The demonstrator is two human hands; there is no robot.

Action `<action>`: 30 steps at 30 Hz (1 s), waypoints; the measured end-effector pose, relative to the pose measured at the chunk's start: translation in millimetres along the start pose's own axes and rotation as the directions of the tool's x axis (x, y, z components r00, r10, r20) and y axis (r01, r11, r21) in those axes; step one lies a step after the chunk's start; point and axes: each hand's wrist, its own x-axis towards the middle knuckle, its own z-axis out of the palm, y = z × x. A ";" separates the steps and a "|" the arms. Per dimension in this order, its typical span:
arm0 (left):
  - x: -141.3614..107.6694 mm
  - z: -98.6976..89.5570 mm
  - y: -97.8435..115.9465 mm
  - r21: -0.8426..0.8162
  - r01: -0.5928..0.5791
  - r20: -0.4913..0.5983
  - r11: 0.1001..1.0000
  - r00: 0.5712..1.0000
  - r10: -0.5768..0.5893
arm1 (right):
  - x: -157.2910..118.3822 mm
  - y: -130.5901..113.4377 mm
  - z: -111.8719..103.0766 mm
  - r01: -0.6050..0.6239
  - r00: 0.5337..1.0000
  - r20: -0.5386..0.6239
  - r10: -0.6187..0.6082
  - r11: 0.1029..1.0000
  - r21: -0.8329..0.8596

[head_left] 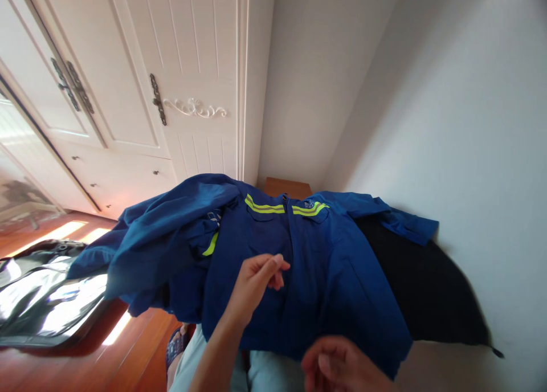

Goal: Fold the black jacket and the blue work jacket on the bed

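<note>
A blue work jacket (265,238) with yellow-green reflective chest strips lies front up before me, its sleeves spread to both sides. Above its middle, near the front seam, is my left hand (258,275), its fingers curled and the thumb close against them. Nothing shows between those fingers. My right hand (344,366) is low in the view by the jacket's hem, slightly blurred, with its fingers curled in. What it holds, if anything, is hidden. More blue cloth (183,284) with a yellow-green strip lies bunched beneath the left sleeve.
Black fabric (423,284) sticks out under the right sleeve beside the white wall (482,152). An open case (51,301) with shiny contents lies on the wooden floor (132,346) at left. A white wardrobe (205,56) stands behind. My legs (269,372) are below the jacket.
</note>
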 end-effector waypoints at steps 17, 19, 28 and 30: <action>280.7 -18.9 -49.1 0.870 0.044 -0.152 0.490 0.972 0.182 | 309.1 -225.4 -88.9 0.118 0.833 -0.119 -0.541 0.383 -0.916; 279.8 -21.8 -59.8 0.902 0.021 -0.117 0.431 0.974 0.196 | 329.7 -231.6 -100.5 0.205 0.860 0.042 -0.509 0.268 -0.941; 272.9 -24.6 -78.9 0.977 -0.057 0.005 0.206 0.970 0.244 | 366.5 -264.6 -111.3 0.388 0.914 0.378 -0.148 0.049 -0.920; 272.8 -24.0 -78.7 0.978 -0.066 0.018 0.196 0.971 0.239 | 369.7 -270.8 -110.1 0.449 0.891 0.440 -0.116 0.069 -0.891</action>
